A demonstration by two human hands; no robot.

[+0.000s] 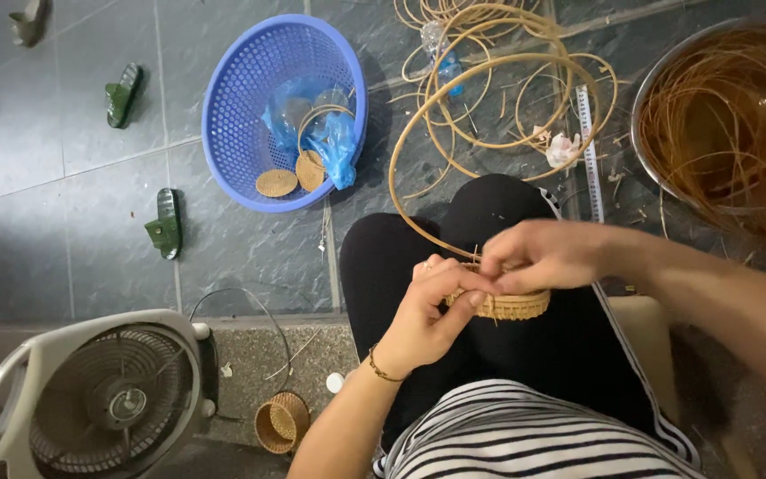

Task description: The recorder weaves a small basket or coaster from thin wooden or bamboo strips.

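While a fan (90, 395) and a small woven cup (281, 422) crowd the lower left, the blue basket (263, 106) of finished discs sits within reach on the open tile. Left hand (432, 315) clamps the woven ring (507, 304) on the lap, steadying it; right hand (543, 255) pinches a strand at its rim. Cane loops (489, 89) trail ahead; a metal basin (729, 106) of fibre hems the right.

Striped shirt (543, 435), black trousers (525, 355), wrist bracelet (381, 370)
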